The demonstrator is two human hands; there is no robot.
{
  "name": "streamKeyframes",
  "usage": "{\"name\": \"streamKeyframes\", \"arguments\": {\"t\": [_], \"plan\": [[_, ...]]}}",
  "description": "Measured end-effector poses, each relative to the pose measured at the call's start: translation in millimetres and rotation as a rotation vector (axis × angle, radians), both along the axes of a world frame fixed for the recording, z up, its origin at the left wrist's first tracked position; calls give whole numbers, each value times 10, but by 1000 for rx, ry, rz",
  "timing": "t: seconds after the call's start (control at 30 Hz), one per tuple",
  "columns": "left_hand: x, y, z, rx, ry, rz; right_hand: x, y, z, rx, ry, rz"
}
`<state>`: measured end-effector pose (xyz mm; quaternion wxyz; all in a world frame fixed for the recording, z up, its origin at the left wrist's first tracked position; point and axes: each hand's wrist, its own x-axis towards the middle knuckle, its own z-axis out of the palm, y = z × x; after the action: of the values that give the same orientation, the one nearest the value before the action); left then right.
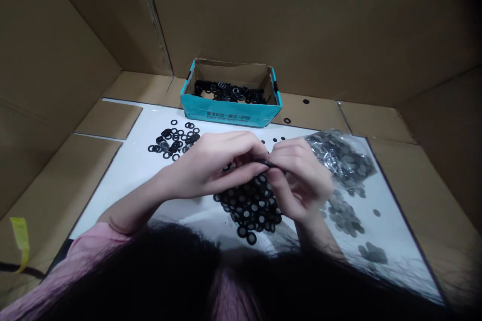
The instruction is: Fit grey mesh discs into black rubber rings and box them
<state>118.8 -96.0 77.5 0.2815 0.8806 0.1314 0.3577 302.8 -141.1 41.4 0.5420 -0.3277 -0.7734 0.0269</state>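
My left hand (222, 163) and my right hand (301, 175) meet over the middle of the white board. Between their thumbs and fingers they pinch one small black ring (268, 163), seen edge-on; whether a disc sits in it I cannot tell. Below the hands lies a pile of black rings with pale grey centres (250, 205). Left of my left hand is a loose cluster of open black rings (173, 135). Thin grey discs (343, 214) lie scattered to the right of my right hand.
A blue-edged cardboard box (231, 112) holding many black rings stands at the back. A clear plastic bag (344, 158) full of grey discs lies at the right. Cardboard walls (286, 25) enclose the white board (124, 180). A yellow strip (20, 241) hangs at far left.
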Motion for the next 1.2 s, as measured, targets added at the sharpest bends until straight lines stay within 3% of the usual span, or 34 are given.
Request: {"name": "streamKeyframes", "arguments": {"t": [0.13, 0.27, 0.37, 0.47, 0.67, 0.83, 1.0, 1.2], "plan": [[-15, 14, 6, -88, -4, -6, -49, -20, -20, -94, 98, 36], [-15, 42, -18, -123, -25, 2, -89, -23, -137, -352, 383, 91], [10, 46, -47, -82, -94, 6, -118, -6, -203, -568, 584, 210], [34, 33, -68, -6, -142, 45, -156, 13, -196, -662, 646, 344], [27, 19, -55, 54, -120, 48, -159, 28, -193, -579, 586, 378], [14, 7, -20, 58, -116, 48, -98, 15, -236, -460, 490, 238], [34, -44, -1, 14, -56, 138, -58, 6, -153, -272, 249, 94], [71, -76, -36, -61, -65, 197, -52, 1, -112, -213, 111, 15]]}}
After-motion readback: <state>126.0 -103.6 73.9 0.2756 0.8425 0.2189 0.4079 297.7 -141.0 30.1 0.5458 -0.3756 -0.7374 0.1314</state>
